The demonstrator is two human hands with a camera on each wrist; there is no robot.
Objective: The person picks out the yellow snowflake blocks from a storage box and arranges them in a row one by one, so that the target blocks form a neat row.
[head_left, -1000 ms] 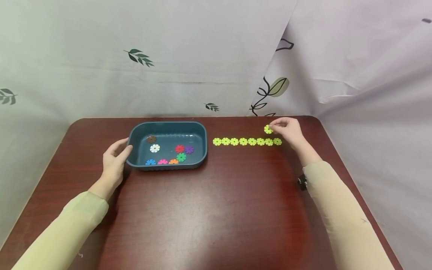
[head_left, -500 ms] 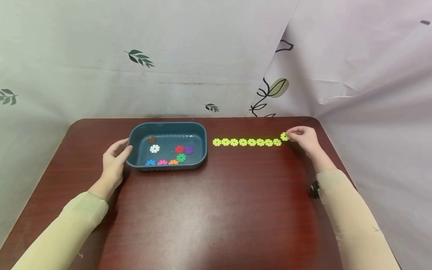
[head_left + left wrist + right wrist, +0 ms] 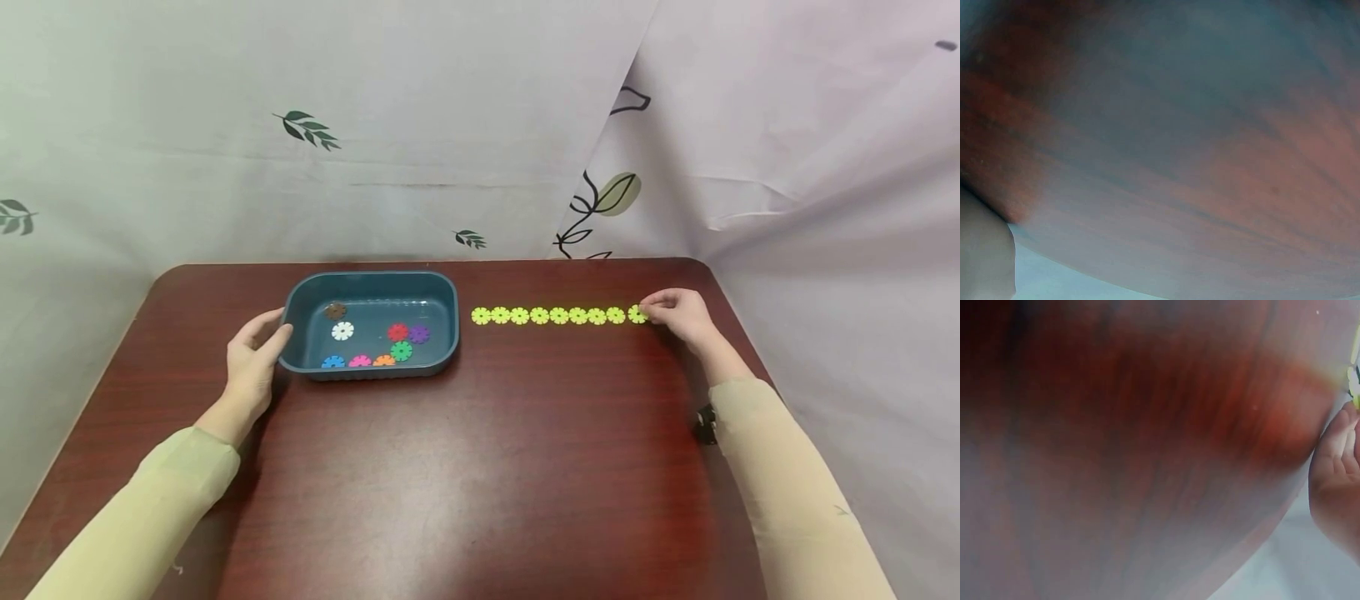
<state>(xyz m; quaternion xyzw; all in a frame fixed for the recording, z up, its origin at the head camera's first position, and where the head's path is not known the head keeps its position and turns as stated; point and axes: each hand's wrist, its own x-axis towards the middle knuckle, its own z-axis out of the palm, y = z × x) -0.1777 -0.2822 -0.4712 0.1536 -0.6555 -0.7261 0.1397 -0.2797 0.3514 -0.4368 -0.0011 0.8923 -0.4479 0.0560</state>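
Your right hand (image 3: 678, 314) pinches a yellow disc (image 3: 637, 314) onto the right end of the yellow row (image 3: 549, 316) on the table (image 3: 480, 467), extending it, while your open left hand (image 3: 253, 360) steadies the blue tray (image 3: 372, 368) holding other-coloured discs.

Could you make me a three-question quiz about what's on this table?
1. True or false: the yellow-green discs lie in one straight row on the table.
2. Which hand touches the teal tray? A. left B. right C. neither
3. Fill in: the right hand holds the disc at the row's ____ end.

Key:
1. True. The row runs left to right beside the tray.
2. A. The left hand rests against the tray's left side.
3. Right. Its fingers pinch the end disc, the one farthest from the tray.
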